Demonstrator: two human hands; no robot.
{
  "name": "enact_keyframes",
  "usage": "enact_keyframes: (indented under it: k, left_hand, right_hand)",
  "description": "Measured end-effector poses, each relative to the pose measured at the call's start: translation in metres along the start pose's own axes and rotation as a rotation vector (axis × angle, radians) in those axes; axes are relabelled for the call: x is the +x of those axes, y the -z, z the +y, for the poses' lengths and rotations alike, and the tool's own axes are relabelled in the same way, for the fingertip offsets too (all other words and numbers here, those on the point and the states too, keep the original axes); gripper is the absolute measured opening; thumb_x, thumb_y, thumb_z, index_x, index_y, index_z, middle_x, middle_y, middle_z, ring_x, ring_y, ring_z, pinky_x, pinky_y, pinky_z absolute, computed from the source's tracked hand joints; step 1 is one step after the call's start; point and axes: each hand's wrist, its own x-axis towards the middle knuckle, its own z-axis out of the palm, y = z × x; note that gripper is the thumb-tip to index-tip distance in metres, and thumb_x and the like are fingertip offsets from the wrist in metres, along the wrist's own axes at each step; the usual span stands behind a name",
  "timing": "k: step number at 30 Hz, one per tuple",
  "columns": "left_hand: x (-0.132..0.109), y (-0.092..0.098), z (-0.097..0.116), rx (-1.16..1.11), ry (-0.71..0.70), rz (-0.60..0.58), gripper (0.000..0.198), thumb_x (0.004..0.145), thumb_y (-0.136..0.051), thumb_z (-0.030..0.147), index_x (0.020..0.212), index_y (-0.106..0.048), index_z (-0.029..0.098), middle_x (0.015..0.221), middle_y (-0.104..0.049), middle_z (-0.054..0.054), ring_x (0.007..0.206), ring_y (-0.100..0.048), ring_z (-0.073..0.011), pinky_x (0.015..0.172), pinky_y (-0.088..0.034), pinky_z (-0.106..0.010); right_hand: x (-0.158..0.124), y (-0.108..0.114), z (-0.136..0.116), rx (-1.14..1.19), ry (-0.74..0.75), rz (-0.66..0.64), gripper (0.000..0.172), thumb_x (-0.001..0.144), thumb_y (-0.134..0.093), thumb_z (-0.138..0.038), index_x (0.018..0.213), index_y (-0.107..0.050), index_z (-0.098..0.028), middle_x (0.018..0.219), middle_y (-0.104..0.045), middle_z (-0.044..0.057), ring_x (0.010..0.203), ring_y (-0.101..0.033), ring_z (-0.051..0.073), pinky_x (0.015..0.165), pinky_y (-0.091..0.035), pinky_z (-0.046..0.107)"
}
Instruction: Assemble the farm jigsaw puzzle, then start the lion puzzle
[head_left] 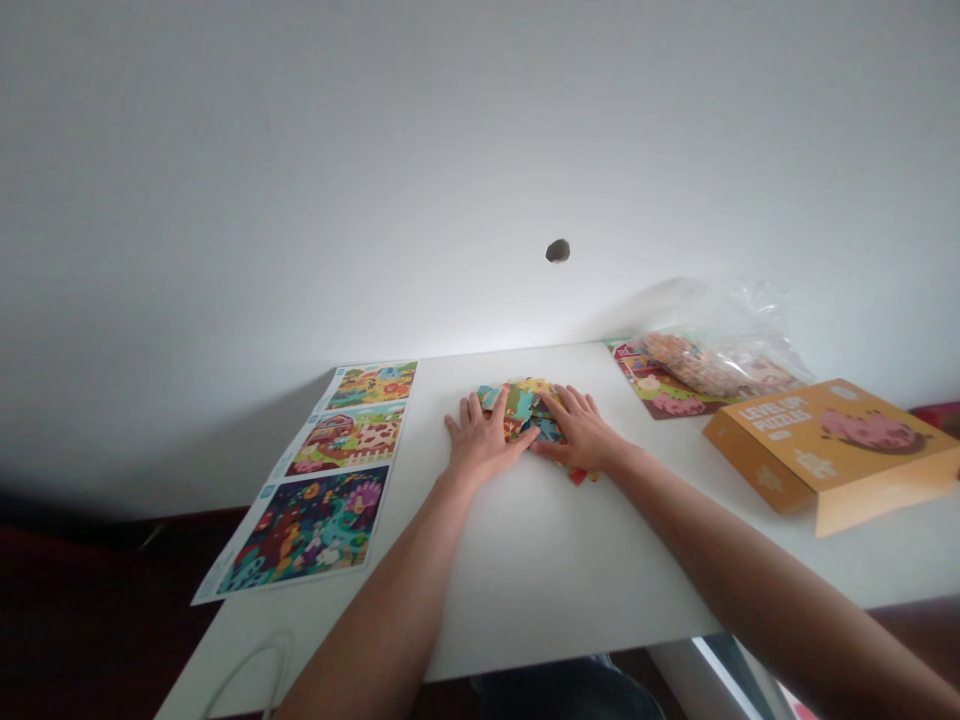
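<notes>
A small heap of colourful puzzle pieces (525,402) lies on the white table (540,560), near its far edge. My left hand (482,440) rests flat on the left side of the heap, fingers stretched out and slightly apart. My right hand (583,432) lies flat on the right side, fingers extended over the pieces. The two hands almost touch in the middle. Part of the heap is hidden under my palms, and a red piece (579,477) peeks out below my right wrist.
A long picture sheet (330,475) with three colourful scenes lies at the left. At the right sit an orange puzzle box (829,440), a clear plastic bag of pieces (705,360) and another picture sheet (664,395). A white wall stands behind the table.
</notes>
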Motion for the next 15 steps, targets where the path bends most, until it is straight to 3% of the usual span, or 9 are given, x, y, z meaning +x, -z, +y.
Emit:
enact_keyframes:
  k: [7, 11, 15]
  left_hand:
    - [0.014, -0.001, -0.004, -0.112, -0.113, 0.090, 0.074, 0.080, -0.061, 0.061, 0.145, -0.041, 0.030, 0.148, -0.045, -0.011, 0.136, -0.041, -0.0301, 0.113, -0.029, -0.054]
    - [0.017, -0.001, -0.008, -0.208, -0.115, 0.151, 0.052, 0.082, -0.064, 0.045, 0.132, -0.056, 0.031, 0.138, -0.056, -0.005, 0.128, -0.051, -0.0252, 0.112, -0.036, -0.047]
    - [0.020, -0.003, -0.012, -0.325, -0.156, 0.209, 0.049, 0.081, -0.064, 0.031, 0.130, -0.059, 0.026, 0.127, -0.062, -0.004, 0.118, -0.058, -0.0198, 0.106, -0.045, -0.034]
  right_hand:
    - [0.009, -0.009, -0.010, 0.144, -0.057, 0.189, 0.095, 0.072, -0.070, -0.063, 0.145, -0.036, -0.013, 0.141, -0.042, 0.021, 0.132, -0.040, 0.033, 0.110, -0.035, 0.049]
    - [0.011, -0.005, 0.000, 0.228, -0.072, 0.253, 0.076, 0.076, -0.073, -0.048, 0.139, -0.045, -0.017, 0.131, -0.050, 0.015, 0.123, -0.049, 0.027, 0.107, -0.040, 0.041]
    - [0.012, 0.000, 0.009, 0.237, -0.101, 0.272, 0.061, 0.081, -0.069, -0.040, 0.135, -0.051, -0.018, 0.126, -0.053, 0.013, 0.116, -0.053, 0.025, 0.104, -0.043, 0.038]
